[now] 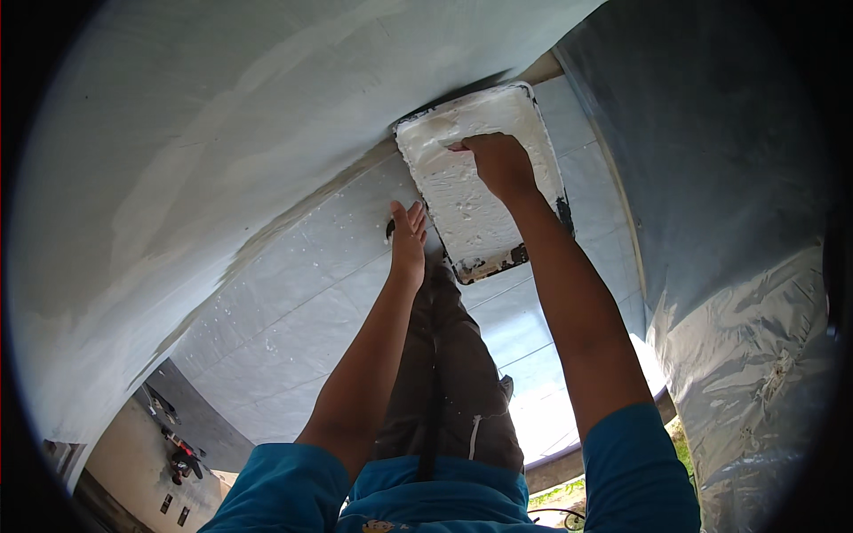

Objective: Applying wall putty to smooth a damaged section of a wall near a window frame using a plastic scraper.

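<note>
A rectangular dark-edged tray (466, 242) is coated and filled with thick white paste or paint. Over its upper part, my right hand (505, 167) is closed with the fingertips pinched together close to the white surface. Whatever those fingers hold, if anything, blends into the white and cannot be made out. Left of the tray's side edge, my left hand (408, 242) is open, with fingers stretched out and thumb apart, and no object shows in it. A small dark thing (390, 229) shows beside its thumb, partly hidden.
A pale grey wall (195, 115) curves along the left, close to the tray. Grey tiles (302, 275) with white specks cover the floor. Plastic sheeting (746, 355) hangs at right. Several tools (184, 457) lie at the lower left. My legs (444, 373) stand below the tray.
</note>
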